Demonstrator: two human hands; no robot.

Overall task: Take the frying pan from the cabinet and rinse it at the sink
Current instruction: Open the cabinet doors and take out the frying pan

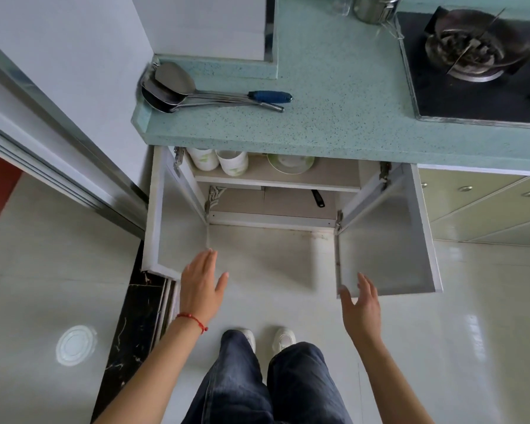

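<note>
Nearest, the left hand [202,287] and right hand [361,307] are held with fingers spread, grasping nothing. Beyond, past the swung-out cabinet doors [380,249], only a black pan handle [318,198] is seen on the lower shelf, right of centre, nearer the right hand.

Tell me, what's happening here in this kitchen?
A person stands facing a low cabinet under the counter, with both its doors swung wide open. The left hand and right hand are open and empty, held out in front of the doors. On the lower shelf only a black pan handle shows; the pan itself is hidden. Cups and a plate sit on the upper shelf. Nothing has been taken out yet.
</note>
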